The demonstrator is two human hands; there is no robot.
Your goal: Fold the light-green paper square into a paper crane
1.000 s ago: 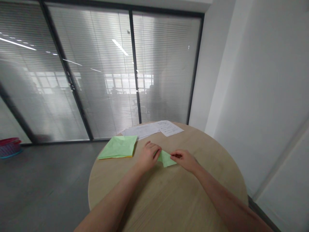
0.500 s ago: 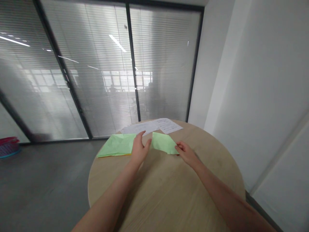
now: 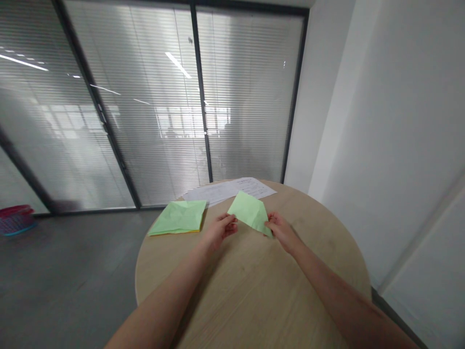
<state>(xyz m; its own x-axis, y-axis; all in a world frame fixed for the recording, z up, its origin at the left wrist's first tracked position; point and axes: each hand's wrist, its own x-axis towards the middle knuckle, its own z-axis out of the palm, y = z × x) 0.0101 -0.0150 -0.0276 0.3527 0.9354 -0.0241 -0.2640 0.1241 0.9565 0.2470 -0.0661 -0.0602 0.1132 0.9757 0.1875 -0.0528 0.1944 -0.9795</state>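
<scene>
A folded light-green paper [image 3: 250, 211] is held up just above the round wooden table [image 3: 254, 291], tilted with one corner pointing up. My left hand [image 3: 220, 230] pinches its left corner with curled fingers. My right hand [image 3: 281, 229] grips its lower right corner. A stack of light-green sheets [image 3: 179, 218], with a yellow edge showing underneath, lies flat on the table to the left of my left hand.
White printed sheets [image 3: 232, 189] lie at the table's far edge. Glass partitions with blinds [image 3: 145, 111] stand behind the table, a white wall [image 3: 392, 121] to the right. A pink basket [image 3: 14, 219] sits on the grey floor at far left.
The green paper was pressed flat under both hands, then lifted off the table; it is now turned so a corner points up. My left hand went from open beside it to pinching its left corner.
</scene>
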